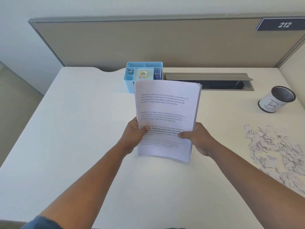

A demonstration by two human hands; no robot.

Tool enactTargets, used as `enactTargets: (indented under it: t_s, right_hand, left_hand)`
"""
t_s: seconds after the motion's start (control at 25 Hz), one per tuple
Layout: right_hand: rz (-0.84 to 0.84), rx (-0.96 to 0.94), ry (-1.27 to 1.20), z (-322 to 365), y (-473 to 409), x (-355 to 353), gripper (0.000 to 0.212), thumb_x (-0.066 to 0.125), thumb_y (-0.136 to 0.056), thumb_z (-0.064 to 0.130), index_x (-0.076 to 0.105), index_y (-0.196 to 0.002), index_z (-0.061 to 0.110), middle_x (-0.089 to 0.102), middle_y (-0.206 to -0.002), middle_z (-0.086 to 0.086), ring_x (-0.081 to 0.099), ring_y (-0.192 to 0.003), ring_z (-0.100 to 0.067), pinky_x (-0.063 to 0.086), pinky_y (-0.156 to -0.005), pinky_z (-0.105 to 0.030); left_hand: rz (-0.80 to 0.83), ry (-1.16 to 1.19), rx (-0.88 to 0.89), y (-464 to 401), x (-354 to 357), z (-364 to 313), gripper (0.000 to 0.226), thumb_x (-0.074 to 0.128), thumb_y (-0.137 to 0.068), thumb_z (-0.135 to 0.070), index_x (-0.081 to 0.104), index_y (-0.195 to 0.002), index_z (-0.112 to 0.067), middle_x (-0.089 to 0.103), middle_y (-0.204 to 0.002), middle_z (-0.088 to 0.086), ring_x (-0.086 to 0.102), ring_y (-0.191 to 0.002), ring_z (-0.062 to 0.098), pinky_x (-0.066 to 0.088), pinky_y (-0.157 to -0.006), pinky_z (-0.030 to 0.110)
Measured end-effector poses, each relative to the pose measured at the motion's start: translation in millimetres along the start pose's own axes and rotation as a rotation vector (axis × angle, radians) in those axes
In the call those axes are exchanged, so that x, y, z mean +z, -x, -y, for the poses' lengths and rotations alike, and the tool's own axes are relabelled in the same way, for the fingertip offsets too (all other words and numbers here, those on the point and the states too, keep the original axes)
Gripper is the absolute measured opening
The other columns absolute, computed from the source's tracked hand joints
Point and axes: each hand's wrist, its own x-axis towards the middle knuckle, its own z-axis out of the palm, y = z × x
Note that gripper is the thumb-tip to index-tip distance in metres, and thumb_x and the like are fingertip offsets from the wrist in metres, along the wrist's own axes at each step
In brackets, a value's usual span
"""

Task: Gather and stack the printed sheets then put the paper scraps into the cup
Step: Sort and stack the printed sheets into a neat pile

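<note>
Printed sheets (166, 113): squared white stack, black paragraphs

Left of the left hand (134, 135) the white desk top (74, 129) lies bare out to its edge; beyond both hands, just past the top edge of the held stack of printed white sheets (165, 119), a light-blue plastic desk organiser (130, 83) blocks the way, with an open grey cable hatch (214, 83) beside it. Right of the right hand (200, 139) a bare strip of desk runs before a spread of torn white paper scraps (280, 151); beyond those stands a black mesh cup wrapped in white paper (276, 100).
</note>
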Motion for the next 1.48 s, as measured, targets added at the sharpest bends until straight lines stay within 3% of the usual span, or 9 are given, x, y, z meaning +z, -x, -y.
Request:
enactTargets:
  t_s: [0.16, 0.44, 0.68, 0.96, 1.16, 1.28, 1.36, 1.44, 1.48]
  right_hand:
    - [0.074, 0.089, -0.058, 4.0, -18.3, 20.9, 0.046, 0.071, -0.086, -0.011, 0.065, -0.123, 0.015, 0.077, -0.115, -0.002, 0.073, -0.107, -0.026, 0.059, -0.091, -0.044]
    - [-0.023, 0.206, -0.051, -8.6, -68.5, 52.1, 0.043, 0.074, -0.086, -0.004, 0.061, -0.12, 0.019, 0.076, -0.115, -0.002, 0.071, -0.112, -0.033, 0.05, -0.103, -0.059]
    - [-0.075, 0.219, 0.128, -10.1, -101.7, 65.7, 0.04, 0.075, -0.087, 0.001, 0.06, -0.119, 0.019, 0.073, -0.115, -0.001, 0.072, -0.101, -0.023, 0.058, -0.094, -0.049]
    - [-0.166, 0.197, 0.216, -21.8, -117.7, 65.9, 0.046, 0.081, -0.079, 0.007, 0.055, -0.114, 0.021, 0.067, -0.115, -0.004, 0.069, -0.102, -0.022, 0.058, -0.092, -0.045]
    - [-0.192, 0.168, 0.299, -21.6, -117.0, 67.7, 0.049, 0.08, -0.079, 0.011, 0.051, -0.117, 0.024, 0.064, -0.106, 0.001, 0.066, -0.09, -0.018, 0.057, -0.076, -0.037]
    - [-0.199, 0.147, 0.409, -18.4, -114.8, 70.4, 0.052, 0.078, -0.079, 0.015, 0.049, -0.122, 0.023, 0.062, -0.098, 0.005, 0.063, -0.083, -0.014, 0.054, -0.069, -0.034]
    - [-0.212, 0.136, 0.501, -18.2, -111.4, 70.7, 0.051, 0.077, -0.078, 0.019, 0.049, -0.12, 0.024, 0.064, -0.097, 0.005, 0.066, -0.087, -0.017, 0.058, -0.077, -0.04]
    - [-0.215, 0.119, 0.602, -18.2, -106.5, 68.8, 0.053, 0.075, -0.077, 0.022, 0.049, -0.123, 0.023, 0.063, -0.097, 0.002, 0.065, -0.091, -0.021, 0.056, -0.077, -0.041]
    - [-0.213, 0.105, 0.641, -18.3, -102.9, 66.9, 0.058, 0.075, -0.078, 0.022, 0.048, -0.128, 0.022, 0.061, -0.099, 0.001, 0.064, -0.091, -0.022, 0.053, -0.074, -0.039]
  left_hand:
    - [-0.059, -0.054, -0.123, -16.3, -28.9, 5.1, 0.028, 0.064, -0.096, 0.004, 0.064, -0.116, -0.016, 0.078, -0.112, 0.004, 0.075, -0.103, 0.027, 0.06, -0.093, 0.046]
    - [-0.153, -0.153, -0.271, -45.9, -61.7, 15.3, 0.031, 0.068, -0.092, 0.003, 0.062, -0.118, -0.012, 0.076, -0.112, 0.007, 0.075, -0.097, 0.028, 0.062, -0.087, 0.05]
    - [-0.261, -0.235, -0.27, -67.9, -65.7, 22.0, 0.028, 0.068, -0.09, 0.0, 0.059, -0.112, -0.015, 0.072, -0.107, 0.003, 0.071, -0.089, 0.02, 0.055, -0.066, 0.031]
    - [-0.302, -0.284, -0.27, -77.2, -74.6, 31.0, 0.044, 0.073, -0.083, -0.008, 0.056, -0.118, -0.028, 0.075, -0.104, -0.002, 0.075, -0.088, 0.022, 0.063, -0.082, 0.047]
    - [-0.303, -0.37, -0.245, -74.4, -80.5, 29.5, 0.056, 0.078, -0.083, -0.013, 0.054, -0.131, -0.031, 0.07, -0.086, -0.003, 0.072, -0.083, 0.017, 0.058, -0.075, 0.035]
    - [-0.336, -0.46, -0.215, -71.3, -74.9, 25.5, 0.036, 0.074, -0.085, -0.012, 0.054, -0.103, -0.037, 0.062, -0.081, -0.005, 0.069, -0.083, 0.023, 0.057, -0.074, 0.036]
    - [-0.351, -0.521, -0.21, -69.2, -70.3, 23.7, 0.034, 0.073, -0.086, -0.015, 0.049, -0.09, -0.039, 0.057, -0.087, -0.006, 0.063, -0.089, 0.027, 0.055, -0.078, 0.039]
    - [-0.363, -0.642, -0.222, -66.3, -68.5, 23.7, 0.032, 0.073, -0.086, -0.023, 0.057, -0.114, -0.027, 0.056, -0.111, -0.001, 0.058, -0.105, 0.027, 0.048, -0.083, 0.037]
    - [-0.363, -0.724, -0.229, -65.5, -67.6, 24.7, 0.049, 0.073, -0.087, -0.028, 0.054, -0.131, -0.02, 0.053, -0.128, 0.002, 0.054, -0.117, 0.028, 0.045, -0.089, 0.038]
